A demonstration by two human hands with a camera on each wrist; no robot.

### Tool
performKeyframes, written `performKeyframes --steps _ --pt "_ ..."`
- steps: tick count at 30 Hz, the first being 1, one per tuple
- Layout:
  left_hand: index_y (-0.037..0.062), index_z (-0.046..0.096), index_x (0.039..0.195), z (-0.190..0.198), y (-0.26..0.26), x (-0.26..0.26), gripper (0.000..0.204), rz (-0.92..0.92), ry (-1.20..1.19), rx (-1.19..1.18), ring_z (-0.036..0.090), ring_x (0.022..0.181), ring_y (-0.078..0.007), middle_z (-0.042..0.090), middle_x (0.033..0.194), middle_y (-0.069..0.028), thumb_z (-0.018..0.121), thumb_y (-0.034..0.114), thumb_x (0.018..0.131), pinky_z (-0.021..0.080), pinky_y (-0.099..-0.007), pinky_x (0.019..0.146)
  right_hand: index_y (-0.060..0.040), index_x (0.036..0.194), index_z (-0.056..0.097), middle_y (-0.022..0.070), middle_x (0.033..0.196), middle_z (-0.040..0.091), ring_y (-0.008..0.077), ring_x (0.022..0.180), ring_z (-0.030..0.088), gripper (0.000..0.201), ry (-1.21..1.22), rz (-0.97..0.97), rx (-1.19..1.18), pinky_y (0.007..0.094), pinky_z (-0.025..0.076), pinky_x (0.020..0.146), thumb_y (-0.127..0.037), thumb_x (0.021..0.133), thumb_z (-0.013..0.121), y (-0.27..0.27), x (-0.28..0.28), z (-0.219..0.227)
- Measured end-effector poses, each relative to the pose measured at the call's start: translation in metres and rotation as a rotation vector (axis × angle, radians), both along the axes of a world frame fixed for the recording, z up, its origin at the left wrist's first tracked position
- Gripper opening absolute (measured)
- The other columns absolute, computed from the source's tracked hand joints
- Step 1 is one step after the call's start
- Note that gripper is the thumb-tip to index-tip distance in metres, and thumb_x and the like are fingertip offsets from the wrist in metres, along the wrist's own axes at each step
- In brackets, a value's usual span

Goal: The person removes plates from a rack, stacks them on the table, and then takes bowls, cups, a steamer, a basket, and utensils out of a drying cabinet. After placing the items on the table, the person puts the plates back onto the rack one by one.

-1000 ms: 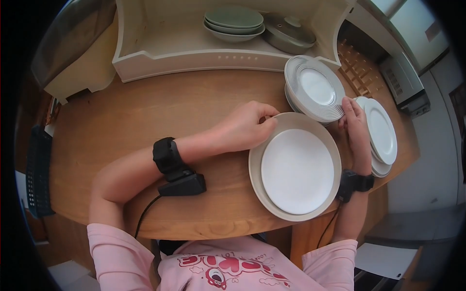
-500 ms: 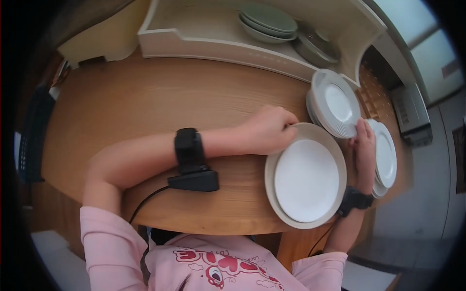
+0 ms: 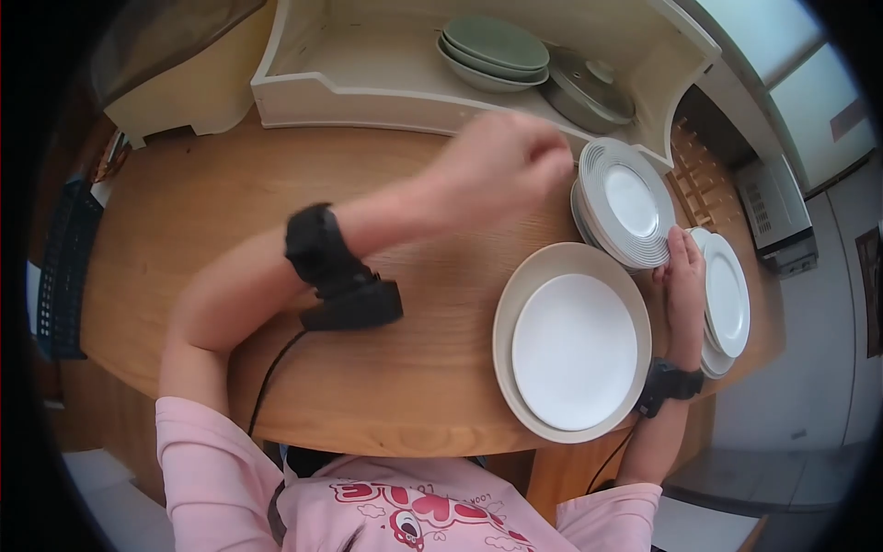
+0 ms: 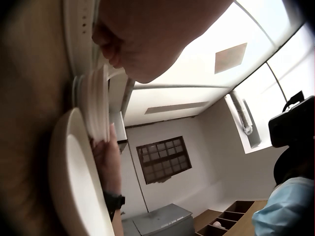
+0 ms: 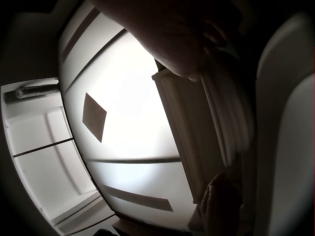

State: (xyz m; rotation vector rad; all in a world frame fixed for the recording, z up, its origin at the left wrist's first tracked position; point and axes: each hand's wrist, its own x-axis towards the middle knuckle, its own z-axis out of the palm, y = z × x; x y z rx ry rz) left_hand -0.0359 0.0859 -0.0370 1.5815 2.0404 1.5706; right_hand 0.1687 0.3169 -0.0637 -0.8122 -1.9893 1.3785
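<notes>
My left hand [image 3: 501, 170] hangs over the table just left of a stack of white plates [image 3: 630, 202]; it is blurred and holds nothing. In the left wrist view its fingers [image 4: 110, 51] bend loosely. My right hand [image 3: 682, 281] grips the near right edge of the plate stack, whose top plate has a ringed rim. In front of the stack sits a beige bowl [image 3: 510, 340], with a smooth white plate [image 3: 575, 354] lying inside it. Both hands flank the stack [image 5: 229, 113] in the right wrist view.
Another stack of white plates [image 3: 727, 294] stands at the right table edge. A cream shelf unit [image 3: 386, 103] at the back holds green bowls [image 3: 497, 44] and a lidded pot [image 3: 589, 92]. A wooden rack [image 3: 694, 179] and a microwave [image 3: 777, 212] are behind right.
My left hand has let go of the beige bowl's rim and moved up and away toward the plate stack. The right hand stays at the stack's edge; the head view has shifted.
</notes>
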Motion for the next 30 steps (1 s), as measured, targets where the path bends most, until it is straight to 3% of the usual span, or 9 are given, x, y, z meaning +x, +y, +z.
performKeyframes --steps 2,4,6,8,12,14,22,27,30 --pt "-0.0021 0.066 0.098 0.013 0.006 -0.024 0.022 0.109 0.173 0.178 0.057 0.069 -0.0128 0.064 0.081 -0.0082 0.057 0.017 0.091 0.047 -0.0279 0.062 0.0029 0.110 0.058 -0.0032 0.068 0.053 0.0014 0.051 0.042 0.041 -0.003 -0.016 0.003 0.0164 0.033 0.046 -0.035 0.095 0.055 -0.001 0.001 0.001" --pt "-0.0005 0.063 0.107 0.028 0.007 -0.053 0.032 0.217 0.252 0.109 0.059 0.072 -0.0135 0.065 0.090 -0.0088 0.060 0.026 0.089 0.049 -0.0276 0.064 -0.0045 0.102 0.059 -0.0039 0.070 0.055 0.0019 0.052 0.043 0.033 -0.021 0.013 -0.003 0.0156 0.035 0.048 -0.036 0.096 0.053 0.000 0.001 0.001" --pt "0.0051 0.061 0.112 0.030 0.013 -0.094 0.045 0.373 0.244 -0.010 0.062 0.097 -0.0320 0.063 0.106 -0.0191 0.064 0.040 0.084 0.047 -0.0397 0.089 -0.0045 0.102 0.059 -0.0041 0.070 0.055 0.0018 0.052 0.043 0.032 -0.019 -0.001 0.006 0.0155 0.035 0.048 -0.036 0.096 0.053 -0.001 0.000 0.001" --pt "0.0043 0.060 0.109 0.025 0.020 -0.124 0.035 0.563 0.361 -0.084 0.063 0.093 -0.0326 0.064 0.099 -0.0211 0.063 0.029 0.084 0.049 -0.0393 0.082 -0.0045 0.102 0.059 -0.0042 0.069 0.055 0.0016 0.052 0.043 0.032 -0.015 -0.010 0.019 0.0153 0.035 0.048 -0.035 0.096 0.053 0.000 0.000 0.000" --pt "-0.0021 0.066 0.097 0.011 0.030 -0.171 0.039 0.591 0.299 -0.228 0.065 0.079 -0.0268 0.066 0.085 -0.0180 0.061 0.034 0.082 0.051 -0.0372 0.069 0.0049 0.112 0.057 -0.0019 0.072 0.056 0.0010 0.052 0.043 0.041 0.016 0.010 0.003 0.0159 0.035 0.047 -0.032 0.095 0.056 0.004 0.001 -0.002" --pt "-0.0009 0.061 0.109 0.009 0.031 -0.175 0.055 0.467 -0.085 -0.460 0.065 0.079 -0.0241 0.064 0.095 -0.0163 0.058 0.048 0.082 0.052 -0.0354 0.063 0.0050 0.112 0.057 -0.0018 0.072 0.057 0.0010 0.052 0.043 0.041 0.003 0.007 0.012 0.0159 0.035 0.047 -0.032 0.095 0.056 0.005 0.000 -0.001" --pt "0.0051 0.053 0.123 0.000 0.048 -0.187 0.068 0.469 -0.289 -0.538 0.064 0.076 -0.0187 0.060 0.105 -0.0123 0.046 0.062 0.086 0.051 -0.0292 0.061 -0.0041 0.101 0.059 -0.0050 0.068 0.055 0.0004 0.052 0.043 0.030 -0.013 -0.017 0.007 0.0148 0.034 0.048 -0.033 0.096 0.053 -0.002 -0.003 0.002" --pt "0.0027 0.057 0.114 -0.007 0.058 -0.186 0.066 0.404 -0.416 -0.508 0.063 0.073 -0.0196 0.060 0.100 -0.0104 0.047 0.061 0.087 0.051 -0.0309 0.058 0.0039 0.110 0.057 -0.0015 0.075 0.058 0.0009 0.053 0.043 0.039 0.003 0.007 0.004 0.0162 0.035 0.048 -0.032 0.095 0.056 0.007 -0.002 -0.003" --pt "0.0097 0.055 0.118 -0.012 0.064 -0.188 0.057 0.387 -0.498 -0.505 0.060 0.070 -0.0170 0.060 0.097 -0.0086 0.046 0.057 0.088 0.047 -0.0306 0.060 0.0040 0.110 0.057 -0.0015 0.076 0.058 0.0010 0.053 0.043 0.038 -0.005 -0.005 0.009 0.0163 0.035 0.049 -0.031 0.095 0.055 0.004 -0.003 -0.001"
